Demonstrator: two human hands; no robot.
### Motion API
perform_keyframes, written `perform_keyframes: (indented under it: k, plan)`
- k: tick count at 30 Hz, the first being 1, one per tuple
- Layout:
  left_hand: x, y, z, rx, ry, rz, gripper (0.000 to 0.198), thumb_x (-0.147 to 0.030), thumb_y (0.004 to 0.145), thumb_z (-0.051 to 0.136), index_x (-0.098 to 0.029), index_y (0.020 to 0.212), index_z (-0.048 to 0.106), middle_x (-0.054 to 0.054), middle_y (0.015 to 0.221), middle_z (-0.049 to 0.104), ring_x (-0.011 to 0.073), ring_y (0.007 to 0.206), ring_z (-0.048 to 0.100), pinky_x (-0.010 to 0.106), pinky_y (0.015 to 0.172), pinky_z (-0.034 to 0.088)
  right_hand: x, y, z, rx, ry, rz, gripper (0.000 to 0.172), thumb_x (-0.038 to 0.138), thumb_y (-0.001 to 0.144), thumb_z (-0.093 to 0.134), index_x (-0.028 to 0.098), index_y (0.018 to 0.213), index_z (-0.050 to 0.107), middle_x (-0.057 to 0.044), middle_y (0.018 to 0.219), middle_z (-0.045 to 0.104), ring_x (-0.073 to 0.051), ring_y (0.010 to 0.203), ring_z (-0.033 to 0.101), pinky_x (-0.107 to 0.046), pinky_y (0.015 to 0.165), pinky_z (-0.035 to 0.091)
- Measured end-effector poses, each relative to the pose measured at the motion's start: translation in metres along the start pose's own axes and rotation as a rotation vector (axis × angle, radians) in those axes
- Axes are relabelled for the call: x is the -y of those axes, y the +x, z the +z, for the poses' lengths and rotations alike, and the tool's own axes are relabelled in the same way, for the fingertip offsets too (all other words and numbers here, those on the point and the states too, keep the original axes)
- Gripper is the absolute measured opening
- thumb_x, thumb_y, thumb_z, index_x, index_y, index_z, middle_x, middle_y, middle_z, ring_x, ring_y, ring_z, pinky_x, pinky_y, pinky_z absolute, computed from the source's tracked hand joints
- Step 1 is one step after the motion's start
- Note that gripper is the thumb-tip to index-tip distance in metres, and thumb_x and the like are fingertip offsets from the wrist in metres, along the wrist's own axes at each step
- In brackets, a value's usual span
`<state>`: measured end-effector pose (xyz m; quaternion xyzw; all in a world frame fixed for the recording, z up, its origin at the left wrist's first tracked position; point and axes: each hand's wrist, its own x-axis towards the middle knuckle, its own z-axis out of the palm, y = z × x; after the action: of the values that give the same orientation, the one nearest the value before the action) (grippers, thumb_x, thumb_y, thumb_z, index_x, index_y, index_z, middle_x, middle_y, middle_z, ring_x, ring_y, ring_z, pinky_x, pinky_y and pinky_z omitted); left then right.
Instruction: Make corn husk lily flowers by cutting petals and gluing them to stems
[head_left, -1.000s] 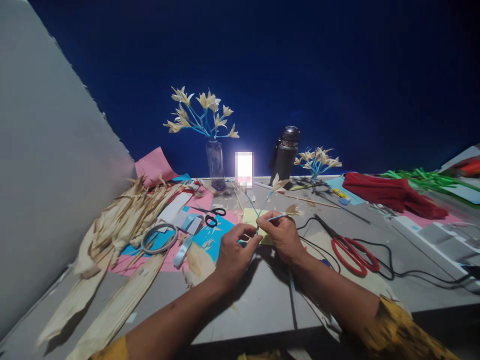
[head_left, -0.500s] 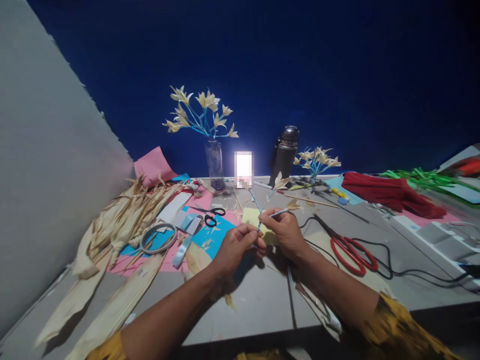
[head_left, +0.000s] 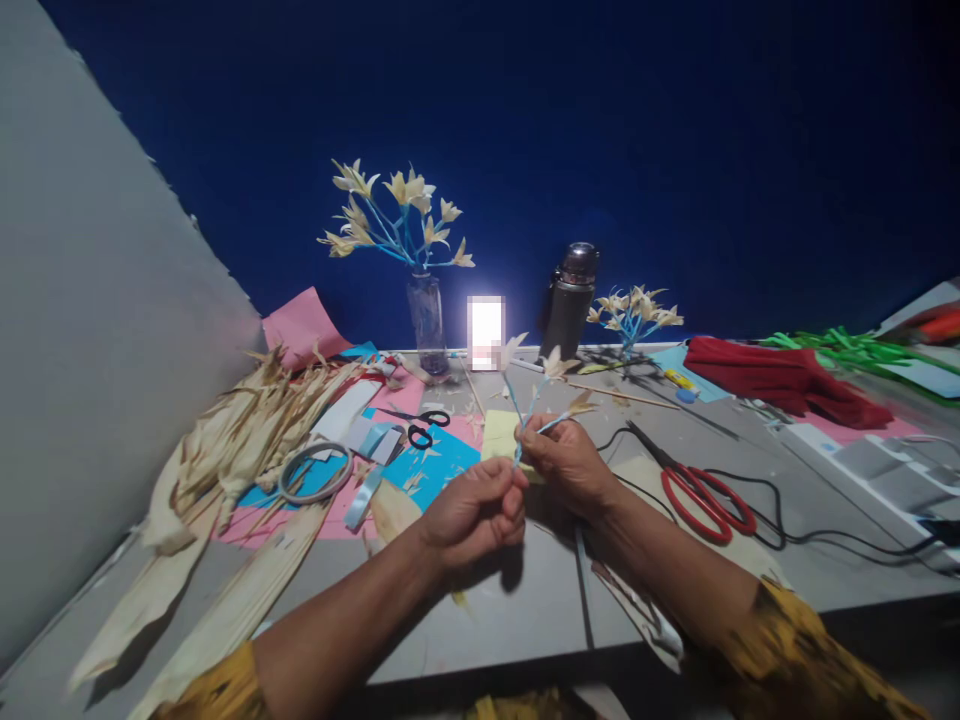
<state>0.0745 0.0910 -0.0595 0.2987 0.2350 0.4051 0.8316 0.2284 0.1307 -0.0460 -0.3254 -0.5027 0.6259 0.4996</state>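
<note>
Between my two hands is a small spray of handmade flowers (head_left: 556,364) with pale, pointed petals and thin stems wrapped in light blue. My right hand (head_left: 566,462) pinches the stems where they meet, and the blooms fan out above and to the right of it. Just below, my left hand (head_left: 480,510) has its thumb and fingertips closed on the lower end of the joined stem. A yellow paper pad (head_left: 498,432) lies behind the hands, partly covered by them.
Dried husks (head_left: 247,430), a tape roll (head_left: 316,472) and black scissors (head_left: 424,425) lie left. Red-handled scissors (head_left: 709,505) and a cable lie right. A glass vase (head_left: 427,320) of flowers, a bright blurred-out patch (head_left: 486,325) and a flask (head_left: 570,310) stand behind.
My left hand has turned, its fingers now curled more under the stem end. The spray stands more upright, with its blooms showing more clearly. The view has shifted slightly.
</note>
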Motion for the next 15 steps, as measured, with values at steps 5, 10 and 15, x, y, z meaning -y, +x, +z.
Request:
perform_keyframes:
  k: [5, 10, 15]
  plan:
    - [0.001, 0.003, -0.010, 0.077, -0.120, -0.100, 0.017, -0.027, 0.078, 0.074, -0.011, 0.080, 0.067, 0.000, 0.056, 0.060, 0.0110, 0.045, 0.058, 0.023, 0.047, 0.047, 0.006, 0.004, -0.003, 0.029, -0.029, -0.001, 0.037, 0.047, 0.065, 0.081, 0.018, 0.063, 0.057, 0.004, 0.060, 0.049, -0.010, 0.055, 0.038, -0.024, 0.054, 0.031]
    - [0.002, 0.003, -0.016, 0.099, -0.127, -0.117, 0.016, -0.024, 0.083, 0.067, -0.010, 0.075, 0.067, 0.000, 0.050, 0.057, 0.0102, 0.040, 0.053, 0.021, 0.041, 0.044, 0.014, -0.004, -0.002, 0.096, -0.134, -0.079, 0.028, 0.039, 0.071, 0.079, 0.018, 0.065, 0.062, 0.002, 0.067, 0.057, -0.012, 0.061, 0.048, -0.026, 0.061, 0.039]
    - [0.008, 0.001, -0.013, 0.174, 0.012, -0.194, 0.025, -0.037, 0.078, 0.070, -0.012, 0.075, 0.066, 0.004, 0.053, 0.061, 0.0148, 0.042, 0.056, 0.025, 0.040, 0.045, 0.014, -0.011, 0.001, 0.157, -0.123, -0.010, 0.024, 0.039, 0.074, 0.076, 0.019, 0.073, 0.062, 0.002, 0.060, 0.060, -0.013, 0.051, 0.055, -0.025, 0.052, 0.042]
